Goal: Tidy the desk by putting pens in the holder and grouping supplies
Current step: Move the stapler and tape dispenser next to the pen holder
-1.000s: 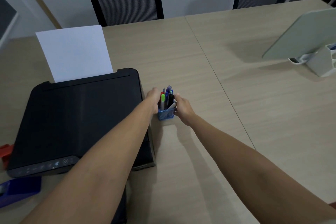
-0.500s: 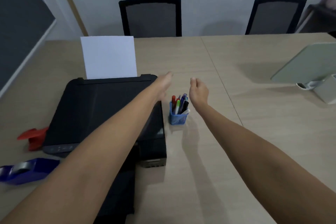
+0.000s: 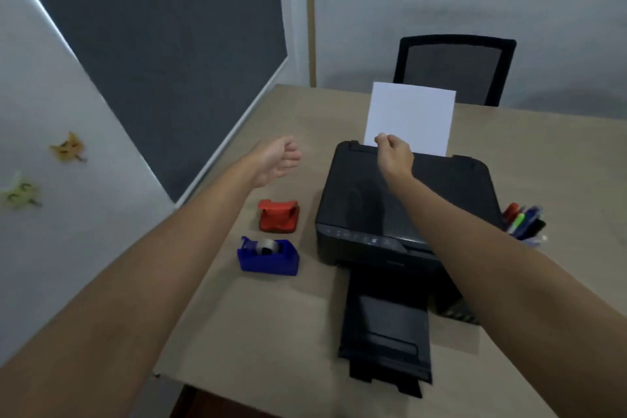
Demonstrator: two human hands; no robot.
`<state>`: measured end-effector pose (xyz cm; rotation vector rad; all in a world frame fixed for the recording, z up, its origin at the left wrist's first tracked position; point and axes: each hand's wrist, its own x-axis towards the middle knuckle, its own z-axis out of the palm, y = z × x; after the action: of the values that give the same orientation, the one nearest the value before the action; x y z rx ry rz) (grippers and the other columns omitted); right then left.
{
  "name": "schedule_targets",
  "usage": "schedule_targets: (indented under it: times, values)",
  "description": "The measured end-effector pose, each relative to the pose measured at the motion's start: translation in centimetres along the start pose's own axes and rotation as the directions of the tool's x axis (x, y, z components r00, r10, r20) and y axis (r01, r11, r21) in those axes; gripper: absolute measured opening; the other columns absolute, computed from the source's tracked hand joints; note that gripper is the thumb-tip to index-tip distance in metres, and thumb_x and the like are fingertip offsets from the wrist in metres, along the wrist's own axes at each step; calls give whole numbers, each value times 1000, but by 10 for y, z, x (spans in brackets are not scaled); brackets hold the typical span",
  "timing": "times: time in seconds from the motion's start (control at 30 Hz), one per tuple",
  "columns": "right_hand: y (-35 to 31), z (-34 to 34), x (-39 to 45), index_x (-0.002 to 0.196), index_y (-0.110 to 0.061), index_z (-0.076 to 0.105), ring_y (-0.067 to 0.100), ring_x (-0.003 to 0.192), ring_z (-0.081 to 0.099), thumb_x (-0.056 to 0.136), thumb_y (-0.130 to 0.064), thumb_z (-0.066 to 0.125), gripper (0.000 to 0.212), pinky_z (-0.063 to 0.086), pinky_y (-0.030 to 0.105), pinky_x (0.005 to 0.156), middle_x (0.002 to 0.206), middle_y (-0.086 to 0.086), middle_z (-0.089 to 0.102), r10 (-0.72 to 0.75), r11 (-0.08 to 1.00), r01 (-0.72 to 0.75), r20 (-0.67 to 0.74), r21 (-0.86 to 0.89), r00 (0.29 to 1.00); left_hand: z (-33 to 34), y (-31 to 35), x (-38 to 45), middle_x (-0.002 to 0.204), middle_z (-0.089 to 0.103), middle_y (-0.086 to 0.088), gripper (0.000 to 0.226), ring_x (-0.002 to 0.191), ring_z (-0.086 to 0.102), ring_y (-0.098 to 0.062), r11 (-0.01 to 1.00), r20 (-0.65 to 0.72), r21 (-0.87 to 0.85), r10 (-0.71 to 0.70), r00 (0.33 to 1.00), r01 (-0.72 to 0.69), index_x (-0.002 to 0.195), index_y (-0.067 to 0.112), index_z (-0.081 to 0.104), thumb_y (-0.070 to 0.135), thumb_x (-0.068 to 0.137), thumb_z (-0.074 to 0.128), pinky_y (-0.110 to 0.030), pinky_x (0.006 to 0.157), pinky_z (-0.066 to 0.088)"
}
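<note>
Several coloured pens (image 3: 520, 221) stand in a blue holder (image 3: 529, 241) on the desk (image 3: 305, 322), right of the black printer (image 3: 403, 200); my right forearm hides most of the holder. My right hand (image 3: 395, 154) is over the printer's back edge, fingers pinched on the lower left corner of the white sheet of paper (image 3: 412, 115) that stands in the feed. My left hand (image 3: 278, 159) hovers open and empty above the desk, left of the printer. A red stapler (image 3: 279, 215) and a blue tape dispenser (image 3: 268, 256) sit close together left of the printer.
The printer's output tray (image 3: 386, 326) sticks out toward me. A black mesh chair (image 3: 454, 69) stands behind the desk. A wall panel (image 3: 68, 231) with small stickers runs close along the desk's left edge.
The view swung left. Both hands left the pen holder: my right hand moved up to the paper in the printer, and my left hand crossed to the left of the printer.
</note>
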<state>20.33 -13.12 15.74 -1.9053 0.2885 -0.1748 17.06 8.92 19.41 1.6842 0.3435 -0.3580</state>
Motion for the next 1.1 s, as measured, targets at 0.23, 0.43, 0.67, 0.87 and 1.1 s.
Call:
schedule_targets:
  times: [0.23, 0.43, 0.67, 0.87, 1.1]
  values:
    - [-22, 132, -62, 118, -4, 64, 30, 111, 60, 99, -27, 42, 37, 45, 35, 93, 117, 15, 67, 25, 995, -8, 178, -97, 984, -127, -115, -3, 133, 58, -9, 40, 115, 57, -24, 972, -154, 172, -137, 979, 163, 137, 7, 50, 16, 99, 41, -33, 94, 37]
    - [28, 200, -70, 114, 0, 63, 30, 107, 61, 96, -20, 48, 31, 49, 37, 94, 116, 16, 65, 350, 910, -253, 286, -327, 892, -132, -213, 14, 118, 55, -16, 48, 101, 59, -25, 941, 85, 289, -208, 975, 175, 125, 0, 52, -6, 78, 64, -17, 71, 50]
    - [58, 248, -52, 136, 1, 41, 31, 121, 52, 101, -29, 41, 45, 43, 36, 100, 132, 18, 52, 619, 785, -589, 258, -191, 742, -141, -275, 52, 101, 70, -1, 68, 86, 65, -1, 936, 157, 344, 24, 987, -77, 106, 30, 58, 15, 45, 84, -14, 74, 52]
    - [74, 268, -29, 129, -8, 45, 32, 110, 60, 91, -26, 61, 46, 52, 42, 95, 123, 14, 58, 680, 697, -715, 269, 52, 682, -143, -279, 56, 85, 73, -10, 50, 73, 62, -11, 919, 166, 351, 130, 978, -182, 94, 17, 63, 19, 51, 88, -33, 68, 54]
    - [44, 253, -54, 136, -6, 41, 33, 125, 52, 98, -13, 49, 40, 45, 47, 99, 133, 15, 52, 682, 670, -735, 304, 106, 666, -156, -296, 6, 78, 70, 0, 43, 73, 63, -7, 981, 67, 175, 73, 995, -83, 89, 11, 64, 5, 54, 88, -22, 64, 50]
